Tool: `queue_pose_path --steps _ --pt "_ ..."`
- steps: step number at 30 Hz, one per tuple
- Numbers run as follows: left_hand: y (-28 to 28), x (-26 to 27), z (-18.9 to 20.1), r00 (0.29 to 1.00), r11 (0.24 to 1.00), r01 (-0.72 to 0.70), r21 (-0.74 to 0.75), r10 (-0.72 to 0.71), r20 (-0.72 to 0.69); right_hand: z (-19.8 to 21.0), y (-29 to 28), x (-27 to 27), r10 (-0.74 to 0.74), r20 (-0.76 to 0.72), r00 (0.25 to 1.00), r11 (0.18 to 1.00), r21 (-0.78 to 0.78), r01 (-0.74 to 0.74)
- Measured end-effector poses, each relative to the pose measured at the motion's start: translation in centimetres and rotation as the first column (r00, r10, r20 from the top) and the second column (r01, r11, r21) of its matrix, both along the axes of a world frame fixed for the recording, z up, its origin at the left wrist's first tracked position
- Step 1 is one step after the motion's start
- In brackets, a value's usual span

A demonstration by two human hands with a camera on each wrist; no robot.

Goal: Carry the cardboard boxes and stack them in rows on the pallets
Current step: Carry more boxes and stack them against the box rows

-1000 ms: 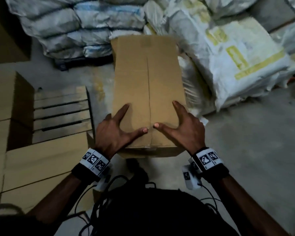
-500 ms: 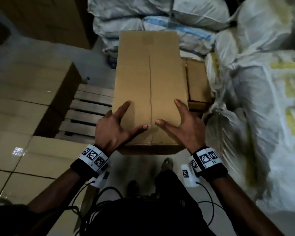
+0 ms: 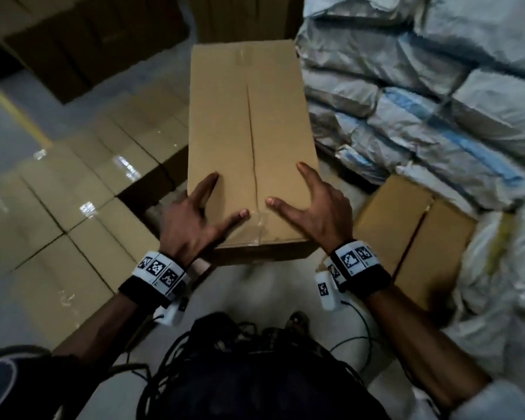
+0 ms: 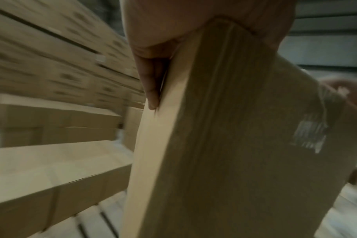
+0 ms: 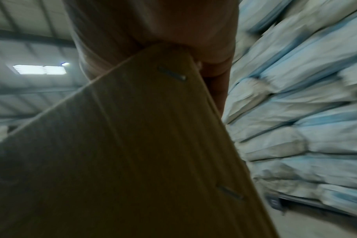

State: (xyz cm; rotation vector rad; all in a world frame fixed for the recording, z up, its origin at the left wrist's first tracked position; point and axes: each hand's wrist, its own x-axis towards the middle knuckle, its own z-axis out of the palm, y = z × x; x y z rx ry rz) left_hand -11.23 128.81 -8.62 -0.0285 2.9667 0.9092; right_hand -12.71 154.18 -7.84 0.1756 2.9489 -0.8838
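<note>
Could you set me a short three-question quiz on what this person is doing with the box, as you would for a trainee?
1. True or false: only the left hand holds the carried cardboard box.
2. What lies to the right of the carried box? A) stacked white sacks B) a forklift C) a ladder
3. Fill in: the rows of stacked boxes lie to the carrier's ____.

Key
1. False: the right hand grips the box's other near corner, thumbs on top.
2. A
3. left
</note>
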Motion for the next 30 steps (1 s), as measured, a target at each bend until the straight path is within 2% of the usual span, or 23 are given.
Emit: queue_pose_path --steps 6,13,21,30 --pt "-2.1 -3.5 -1.4 0.967 0.967 -0.254 -0.016 0.253 -0.030 -1.2 -3.0 -9.2 0.212 -0.002 0.977 0.977 -0.013 -0.212" --pt "-7.7 -6.7 -5.5 0.902 0.903 -0.430 -0.002 0.430 0.020 -5.3 -10.5 -16.4 0.350 0.048 0.936 0.937 -0.014 -0.349" --pt "-11.5 -8.0 -12.4 0.831 0.841 -0.540 0.023 0.528 0.175 -11.7 -15.7 -19.9 0.472 0.149 0.869 0.877 0.015 -0.479" --pt "-10.1 -6.7 -21.1 0.749 0.749 -0.656 0.092 0.631 0.202 -22.2 -15.8 -21.4 0.585 0.177 0.792 0.810 -0.079 -0.581"
